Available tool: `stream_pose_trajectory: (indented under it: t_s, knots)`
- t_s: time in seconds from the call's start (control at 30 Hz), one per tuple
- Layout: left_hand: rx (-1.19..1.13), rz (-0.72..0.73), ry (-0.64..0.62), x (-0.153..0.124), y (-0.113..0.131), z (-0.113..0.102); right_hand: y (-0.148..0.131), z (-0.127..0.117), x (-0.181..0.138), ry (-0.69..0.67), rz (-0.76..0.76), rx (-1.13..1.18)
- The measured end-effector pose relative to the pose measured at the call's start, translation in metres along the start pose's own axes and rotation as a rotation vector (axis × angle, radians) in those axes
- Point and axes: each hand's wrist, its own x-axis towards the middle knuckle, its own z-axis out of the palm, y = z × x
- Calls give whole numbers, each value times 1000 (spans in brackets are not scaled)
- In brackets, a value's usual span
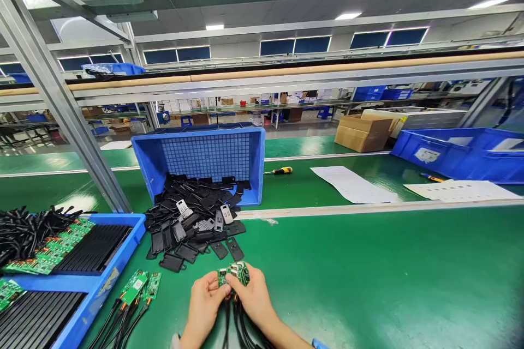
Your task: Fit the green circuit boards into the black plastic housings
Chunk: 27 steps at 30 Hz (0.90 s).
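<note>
the green counter (pixel 368 262) is the largest thing here, and it carries all the work. on it a blue bin (pixel 204 154) lies on its side with the open face toward the person, and a heap of black plastic cases (pixel 190 226) reaches out of it onto the counter. at the left is a blue tray (pixel 61 285), in which rows of black strips (pixel 96 251) and many wired boards (pixel 67 242) are laid. in front of the heap, the left hand (pixel 202 302) and the right hand (pixel 257 299) meet, and both are grasping the same bunch of green boards (pixel 236 271), just above the counter. a few loose boards (pixel 135 287) lie between the tray and the left hand. from the held bunch, thin black cables (pixel 239 320) run down toward the person. it seems that the step in hand is to separate or align these boards; which of the two, one cannot tell. the next move probably calls for a light pinch on one board, while the other hand supports the rest, without pulling the cables.
</note>
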Motion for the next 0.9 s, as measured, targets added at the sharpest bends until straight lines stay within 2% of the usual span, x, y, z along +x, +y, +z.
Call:
stream_pose_trajectory:
  t_s: [0.07, 0.13, 0.23, 0.3, 0.4, 0.5, 0.57, 0.67, 0.77, 0.83, 0.9]
  knots:
    - [93, 37, 65, 0, -3, 2, 0, 1, 0, 20, -9, 7]
    - [144, 63, 73, -1, -3, 4, -2, 1, 0, 6, -4, 113]
    - [162, 118, 21, -5, -5, 6, -7, 0, 0, -29, 66, 360]
    - [187, 107, -41, -8, -9, 8, -10, -1, -1, -42, 123, 448]
    - [174, 55, -124, -8, -15, 10, -11, -5, 0, -128, 58, 328]
    - [34, 98, -68, -7, -14, 11, -8, -12, 2, -220, -41, 108]
    - [-37, 75, -17, -8, -7, 9, -7, -17, 2, -306, 51, 109]
    - [-44, -27, -8, -16, 13, -5, -9, -24, -2, -441, 252, 184]
    - [189, -107, -17, -32, 42, -37, -13, -29, -6, -495, 287, 50]
    - [526, -142, 9, -46, 61, -65, -15, -29, -8, -528, 233, -141]
    - [968, -148, 103, -61, 78, -94, -17, -29, -12, -533, 94, -399]
